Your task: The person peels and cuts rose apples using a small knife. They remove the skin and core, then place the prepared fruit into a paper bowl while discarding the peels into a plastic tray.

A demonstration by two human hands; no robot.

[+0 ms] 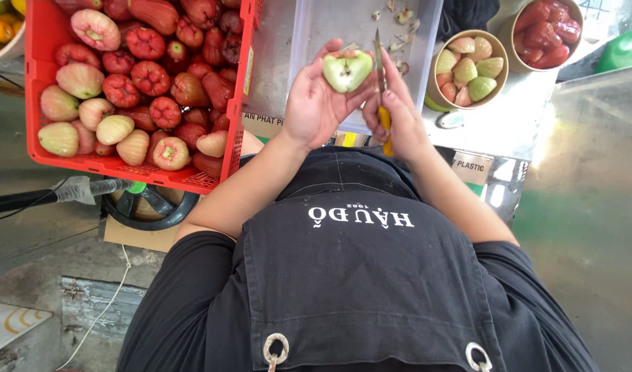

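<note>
Left hand: reaching forward from a bent elbow, forearm running up from the lower left, palm turned up towards the camera. Fingers are cupping loosely around a halved fruit, pale green with its cut face showing, resting on the fingertips and upper palm above a clear plastic tray.

Right hand: coming in from the lower right, forearm angled up to the wrist, fingers curling closed around the yellow handle of a small knife. The blade is pointing up and away from the body, lying just beside the right edge of the halved fruit, close to touching it.

Clear plastic tray: holding scattered trimmings near its far end.

Red crate: sitting to the left, filled with whole red and pale pink-green fruits.

Paper bowl: standing right of the tray, holding cut pale green and pink pieces. A second bowl behind it is holding dark red pieces.

Black apron: covering the person's front, filling the lower frame.
</note>
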